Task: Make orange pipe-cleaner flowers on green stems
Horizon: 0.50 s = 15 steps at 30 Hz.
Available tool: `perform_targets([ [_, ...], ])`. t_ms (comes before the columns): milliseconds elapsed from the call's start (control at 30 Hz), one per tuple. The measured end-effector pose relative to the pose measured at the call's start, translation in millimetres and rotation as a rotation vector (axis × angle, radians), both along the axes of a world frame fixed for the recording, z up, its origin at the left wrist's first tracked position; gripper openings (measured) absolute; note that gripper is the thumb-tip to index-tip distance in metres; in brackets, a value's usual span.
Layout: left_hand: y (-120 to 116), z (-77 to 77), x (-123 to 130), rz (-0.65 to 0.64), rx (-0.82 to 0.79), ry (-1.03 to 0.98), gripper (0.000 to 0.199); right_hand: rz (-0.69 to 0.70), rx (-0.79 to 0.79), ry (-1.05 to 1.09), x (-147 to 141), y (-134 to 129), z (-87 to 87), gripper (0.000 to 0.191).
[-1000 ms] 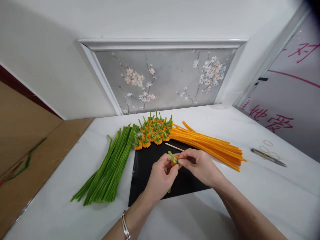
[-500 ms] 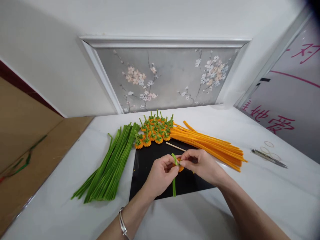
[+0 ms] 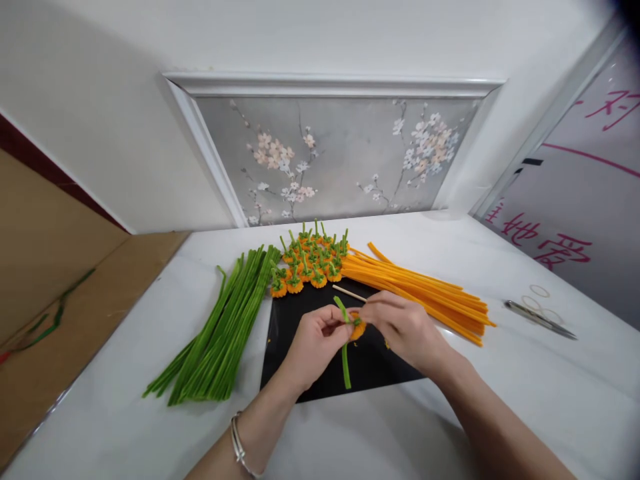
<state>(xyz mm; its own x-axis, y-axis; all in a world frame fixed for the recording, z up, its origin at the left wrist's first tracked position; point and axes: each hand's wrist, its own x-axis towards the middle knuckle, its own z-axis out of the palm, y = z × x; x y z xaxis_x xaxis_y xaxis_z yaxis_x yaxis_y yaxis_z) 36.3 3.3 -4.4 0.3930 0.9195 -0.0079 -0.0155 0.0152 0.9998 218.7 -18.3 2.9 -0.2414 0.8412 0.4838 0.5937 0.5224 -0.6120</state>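
Over the black mat, my left hand (image 3: 315,350) pinches a small orange pipe-cleaner pumpkin (image 3: 359,331) together with a green pipe cleaner (image 3: 346,367). One end of that green strip sticks up past the fingers and the other hangs below them. From the right, my right hand (image 3: 407,330) is closed, its fingertips at the pumpkin's green top; they partly hide what they grip. Beyond the hands stand several finished-looking orange pumpkins (image 3: 306,268) with upright green stems.
Green pipe cleaners (image 3: 230,333) lie bundled at left, orange ones (image 3: 425,290) at right. A thin wooden stick (image 3: 349,293) rests on the black mat (image 3: 285,367). Scissors (image 3: 540,320) and rubber bands (image 3: 540,291) lie far right. A cardboard box (image 3: 95,300) borders the table's left.
The green strip's upper end now leans further left, and more of the pumpkin shows between my hands. My right hand has turned slightly, with its fingers curled at the pumpkin's top.
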Motion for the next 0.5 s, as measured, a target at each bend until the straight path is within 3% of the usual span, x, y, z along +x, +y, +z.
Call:
perform_targets([
  [67, -1, -2.0, -1, 0.057, 0.225, 0.120, 0.005, -0.059, -0.257, 0.188, -3, -1, 0.4, 0.021],
  [133, -3, -6.1, -3, 0.070, 0.451, 0.235, 0.013, -0.029, -0.498, 0.328, -7, -3, 0.8, 0.026],
  [200, -4, -10.9, -4, 0.041, 0.637, 0.305, 0.020, 0.020, -0.614, 0.401, -10, -4, 1.3, 0.028],
  [267, -5, -14.9, -4, 0.009, 0.751, 0.330, 0.024, 0.027, -0.642, 0.411, -12, -5, 1.7, 0.026],
  [367, -8, -16.8, -3, -0.019, 0.789, 0.353, 0.025, 0.012, -0.635, 0.381, -13, -5, 1.4, 0.021],
  [433, -8, -15.2, -2, -0.006, 0.723, 0.357, 0.022, -0.018, -0.540, 0.294, -14, -5, 0.4, 0.019],
  [500, -8, -12.3, 1, 0.031, 0.581, 0.337, 0.015, -0.042, -0.341, 0.153, -14, -5, -1.2, 0.018],
])
